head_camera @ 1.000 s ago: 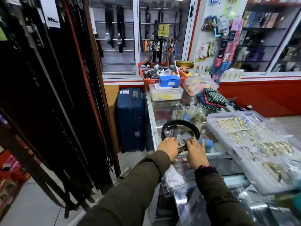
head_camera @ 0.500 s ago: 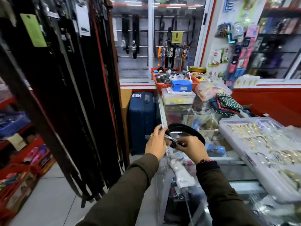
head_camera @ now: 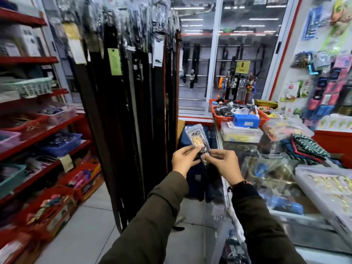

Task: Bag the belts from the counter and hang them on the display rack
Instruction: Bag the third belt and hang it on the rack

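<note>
A black belt in a clear plastic bag (head_camera: 198, 139) is held up in front of me, its buckle end topmost. My left hand (head_camera: 183, 160) pinches the bag's left side. My right hand (head_camera: 222, 163) grips the bag from the right, a little lower. The strap hangs down between my hands and is mostly hidden behind them. The display rack (head_camera: 131, 88), full of hanging dark belts in plastic sleeves, stands just left of my hands. The glass counter (head_camera: 245, 147) lies to the right.
Red shelves (head_camera: 40, 136) with baskets run along the left. A blue suitcase (head_camera: 196, 180) stands on the floor behind my hands. On the counter lie an orange basket (head_camera: 219, 115), a blue box (head_camera: 245, 120), folded cloths (head_camera: 306, 147) and a tray of bracelets (head_camera: 327, 187).
Both hands lifted the belt off the counter and swung it left toward the rack. The coiled belt now hangs straight. My view turned left, bringing the red shelves into sight.
</note>
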